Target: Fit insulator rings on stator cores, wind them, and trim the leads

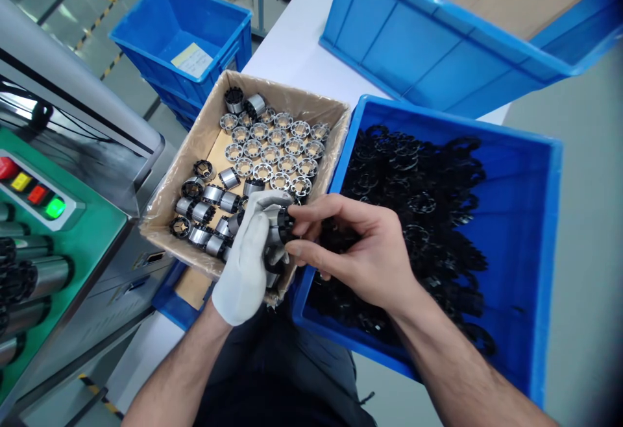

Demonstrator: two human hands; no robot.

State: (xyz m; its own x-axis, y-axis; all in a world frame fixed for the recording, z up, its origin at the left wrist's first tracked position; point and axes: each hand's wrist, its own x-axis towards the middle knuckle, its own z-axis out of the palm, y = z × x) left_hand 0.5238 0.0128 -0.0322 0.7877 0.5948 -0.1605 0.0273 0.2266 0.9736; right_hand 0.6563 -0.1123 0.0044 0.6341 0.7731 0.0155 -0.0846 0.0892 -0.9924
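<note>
A curled, white-gloved left hand [246, 265] and pinching bare right hand [370, 258] hold a black-ended silver metal cylinder [275, 226] over a brown cardboard box [287, 93], where similar black-ended cylinders [202, 211] appear done and bare silver rings [270, 163] uncapped.

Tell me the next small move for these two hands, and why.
Probably press the black cap squarely onto the metal cylinder with the right hand: it pinches that end, while the gloved left hand steadies the cylinder. Similar black-ended cylinders lie in the cardboard box. Whether this cap is fully seated, I can't tell.
</note>
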